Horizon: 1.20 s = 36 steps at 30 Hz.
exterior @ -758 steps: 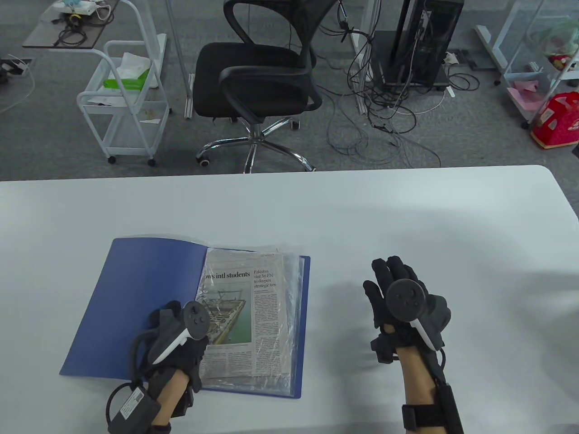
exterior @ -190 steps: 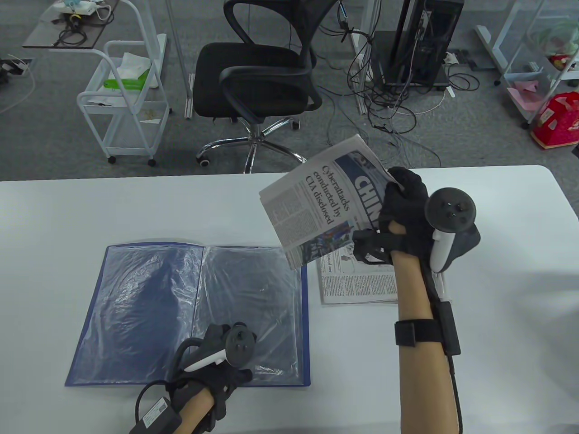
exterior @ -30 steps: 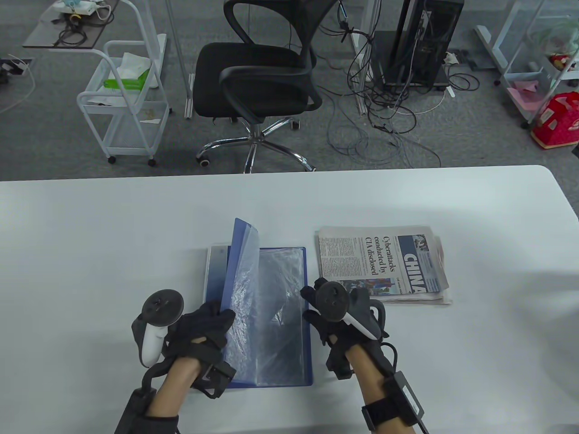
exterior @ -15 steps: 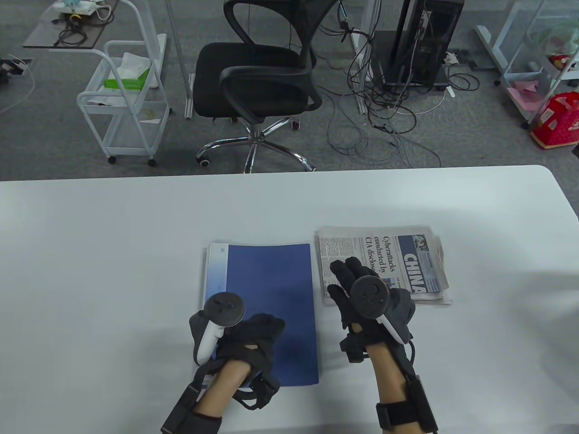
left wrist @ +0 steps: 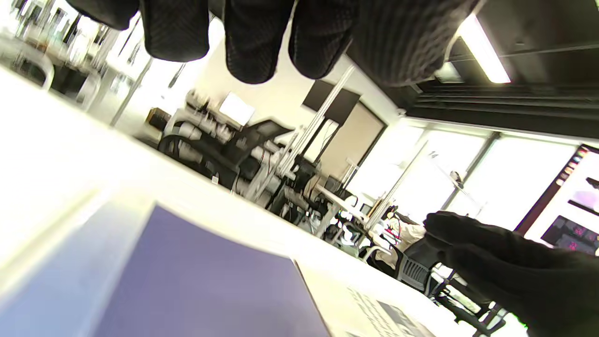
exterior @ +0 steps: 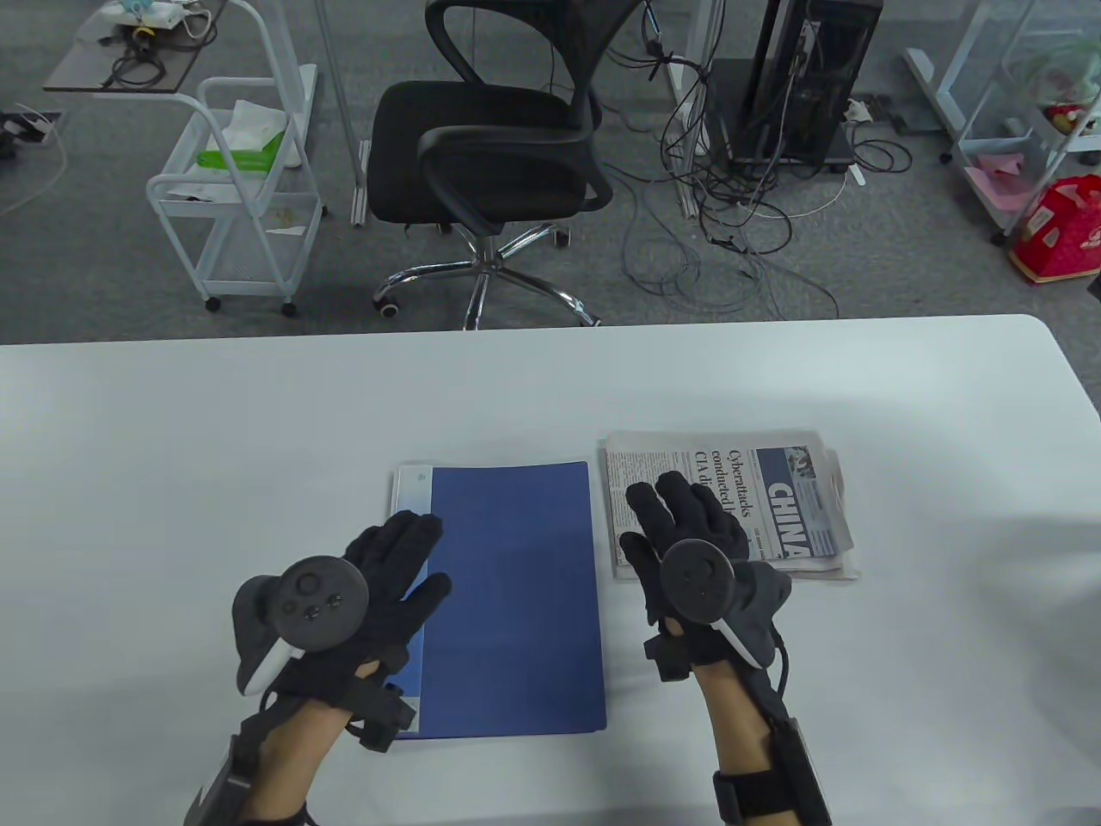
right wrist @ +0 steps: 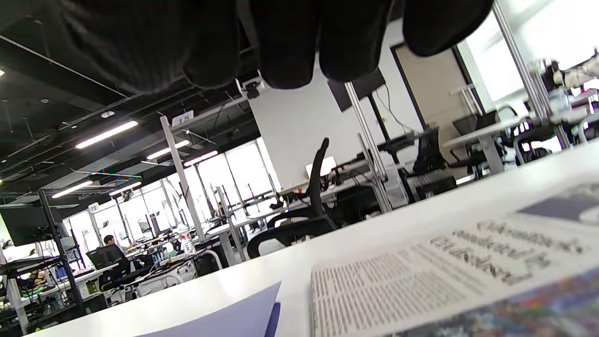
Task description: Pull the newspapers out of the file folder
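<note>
The blue file folder [exterior: 512, 594] lies closed and flat on the white table [exterior: 172, 447]; it also shows in the left wrist view [left wrist: 187, 281]. A stack of folded newspapers [exterior: 765, 482] lies right of it, headline side up, also in the right wrist view [right wrist: 444, 281]. My left hand [exterior: 387, 559] is open, fingers spread over the folder's left edge. My right hand [exterior: 679, 525] is open, fingers spread over the newspapers' near left part. I cannot tell whether either hand touches what is under it. Neither hand holds anything.
A black office chair [exterior: 490, 163] stands beyond the table's far edge, with a white cart [exterior: 232, 189] to its left and cables and a computer tower [exterior: 800, 77] to its right. Bare table surface lies left of the folder and right of the newspapers.
The folder's cover has come down and it now lies closed. My left hand has moved from the folder's near edge to its left edge and opened flat. My right hand has barely moved.
</note>
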Each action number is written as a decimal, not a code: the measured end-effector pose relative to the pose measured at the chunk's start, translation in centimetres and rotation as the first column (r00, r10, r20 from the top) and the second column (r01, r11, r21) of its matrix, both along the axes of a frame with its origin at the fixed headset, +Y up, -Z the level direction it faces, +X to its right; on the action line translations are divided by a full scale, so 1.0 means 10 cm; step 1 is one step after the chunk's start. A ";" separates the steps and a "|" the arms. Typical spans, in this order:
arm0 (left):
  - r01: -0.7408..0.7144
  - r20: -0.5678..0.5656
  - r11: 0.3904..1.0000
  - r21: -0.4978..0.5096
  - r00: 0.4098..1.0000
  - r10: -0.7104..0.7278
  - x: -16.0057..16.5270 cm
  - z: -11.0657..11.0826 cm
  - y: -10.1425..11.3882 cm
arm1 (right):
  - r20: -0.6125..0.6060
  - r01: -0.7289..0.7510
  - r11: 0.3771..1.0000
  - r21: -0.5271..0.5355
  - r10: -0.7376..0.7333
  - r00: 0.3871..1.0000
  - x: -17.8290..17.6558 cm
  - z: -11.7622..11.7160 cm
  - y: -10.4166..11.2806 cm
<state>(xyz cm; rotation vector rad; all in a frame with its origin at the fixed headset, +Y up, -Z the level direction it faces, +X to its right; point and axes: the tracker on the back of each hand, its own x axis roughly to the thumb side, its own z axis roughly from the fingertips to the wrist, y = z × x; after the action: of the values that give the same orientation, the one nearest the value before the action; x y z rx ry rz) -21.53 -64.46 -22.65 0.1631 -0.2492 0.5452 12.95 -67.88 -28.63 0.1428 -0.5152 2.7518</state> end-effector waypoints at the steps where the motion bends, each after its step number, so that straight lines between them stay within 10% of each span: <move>1: 0.014 -0.012 1.000 0.020 1.000 -0.014 -0.02 0.02 0.00 | 0.003 -0.010 1.000 0.014 0.010 1.000 -0.01 0.01 0.01; 7: 0.143 -0.084 0.980 0.135 0.988 -0.133 -0.16 0.17 -0.21 | 0.019 -0.122 0.988 0.090 0.121 0.992 -0.09 0.06 0.04; 18: 0.299 -0.062 0.951 -0.082 0.950 -0.305 -0.17 0.06 -0.65 | 0.030 -0.295 0.953 0.074 0.294 0.955 -0.20 0.05 -0.06; 36: 0.322 -0.038 0.928 -0.187 0.942 -0.334 -0.17 0.00 -0.77 | 0.008 -0.299 0.954 0.020 0.299 0.954 -0.23 0.02 -0.12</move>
<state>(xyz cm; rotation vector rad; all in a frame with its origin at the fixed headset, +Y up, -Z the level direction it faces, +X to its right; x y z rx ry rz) -23.26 -72.21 -22.64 -0.0356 -0.1539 0.2252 10.65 -69.04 -28.38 0.2369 -0.5648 3.0419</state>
